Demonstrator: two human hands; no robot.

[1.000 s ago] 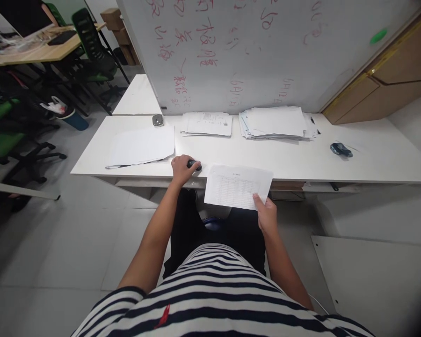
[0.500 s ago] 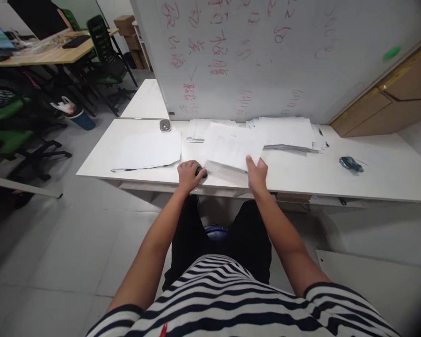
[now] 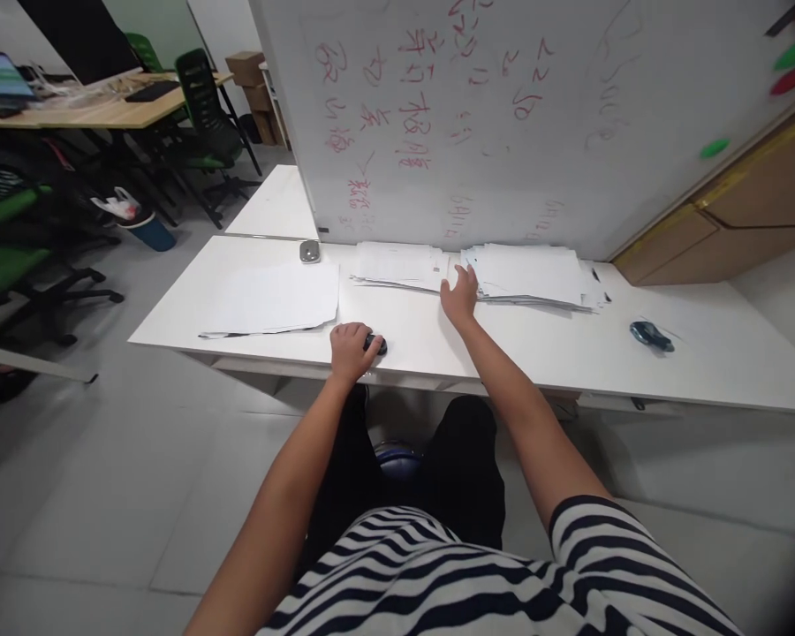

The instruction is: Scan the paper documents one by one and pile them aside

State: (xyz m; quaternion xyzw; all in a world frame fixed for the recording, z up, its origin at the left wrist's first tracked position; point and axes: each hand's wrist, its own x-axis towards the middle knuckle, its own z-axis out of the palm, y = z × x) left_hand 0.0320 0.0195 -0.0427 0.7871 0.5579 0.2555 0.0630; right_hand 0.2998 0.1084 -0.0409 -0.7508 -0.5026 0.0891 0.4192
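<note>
My left hand [image 3: 351, 351] rests at the front of the white desk, its fingers curled around a small black object [image 3: 376, 344]; what kind it is I cannot make out. Farther forward, my right hand [image 3: 460, 294] has thumb and fingers apart, with no sheet lifted in it. Its fingertips are at the left edge of the right paper stack [image 3: 530, 269], and whether they touch it I cannot tell. Just left of that hand lies the middle paper stack [image 3: 397, 262]. Another pile of papers [image 3: 275, 299] lies at the left of the desk.
A small grey square item [image 3: 309, 252] stands behind the left pile. Toward the right end of the desk [image 3: 715, 362] lies a dark teal object [image 3: 650, 336]. A whiteboard [image 3: 503, 115] with red writing rises behind the papers, and cardboard boxes [image 3: 742, 212] stand at the right.
The paper that my right hand held has left it, and the middle stack shows uncovered. That hand has moved forward to the right stack. My left hand keeps its hold.
</note>
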